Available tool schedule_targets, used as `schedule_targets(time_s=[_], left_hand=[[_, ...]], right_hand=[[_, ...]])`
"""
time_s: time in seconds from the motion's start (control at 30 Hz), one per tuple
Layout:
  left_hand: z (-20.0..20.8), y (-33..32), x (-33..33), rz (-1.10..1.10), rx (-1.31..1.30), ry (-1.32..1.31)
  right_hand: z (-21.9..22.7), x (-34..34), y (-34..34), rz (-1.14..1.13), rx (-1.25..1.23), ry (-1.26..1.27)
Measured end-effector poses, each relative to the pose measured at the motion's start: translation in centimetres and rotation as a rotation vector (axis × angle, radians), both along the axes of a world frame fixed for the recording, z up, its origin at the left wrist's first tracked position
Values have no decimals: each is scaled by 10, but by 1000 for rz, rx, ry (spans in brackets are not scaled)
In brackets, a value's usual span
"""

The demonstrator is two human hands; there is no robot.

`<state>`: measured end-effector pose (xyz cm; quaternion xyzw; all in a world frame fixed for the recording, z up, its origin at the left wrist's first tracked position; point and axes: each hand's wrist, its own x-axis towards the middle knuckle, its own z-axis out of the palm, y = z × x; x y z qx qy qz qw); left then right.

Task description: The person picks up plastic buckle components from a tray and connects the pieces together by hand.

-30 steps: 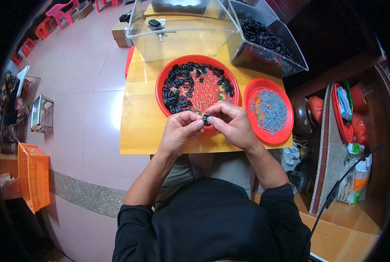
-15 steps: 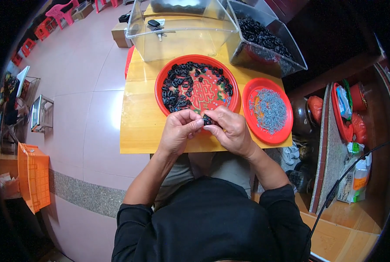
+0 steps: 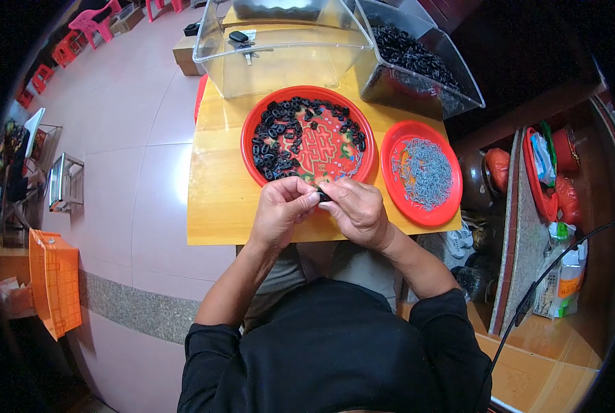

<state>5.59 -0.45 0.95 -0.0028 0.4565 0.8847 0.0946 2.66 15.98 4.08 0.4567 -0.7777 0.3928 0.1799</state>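
Note:
Just over the near edge of a red round tray [image 3: 372, 141], my hands meet on a small black plastic piece [image 3: 323, 197]. My left hand [image 3: 278, 210] pinches it from one side between thumb and fingers. From the other side my right hand [image 3: 359, 212] grips it, thumb and fingertips closed. Fingers cover most of the piece. Many loose black plastic pieces [image 3: 273, 131] lie in the tray, mostly along its left and far sides. To the right, a red oval plate [image 3: 433, 219] holds a heap of thin silvery screws [image 3: 428, 172].
Behind the round tray stands a clear plastic bin [image 3: 280, 72], with a bunch of keys [image 3: 244, 45] seen through it. A second clear bin [image 3: 424, 96] holds black pieces. The wooden table [image 3: 214, 206] ends close to my lap. Shelves [image 3: 507, 227] stand at right.
The black piece has turned and sunk slightly between my fingertips, showing less of its face. My right hand has shifted a little left and down; both hands keep their pinch.

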Motion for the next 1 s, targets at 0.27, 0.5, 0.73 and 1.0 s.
schedule_targets(time_s=[0.27,0.5,0.73,1.0], left_hand=[[8,3,-3,-10,-22,-17],[6,-15,-7,344,-391,172],[-16,-29,-12,584,-722,281],[-21,-25,-12,667,-791,339]], right_hand=[[7,-7,5,22,-65,-145],[64,-100,52,-427,-373,-291],[82,-192,90,-651,-224,73],[-4,-137,-1,-97,249,51]])
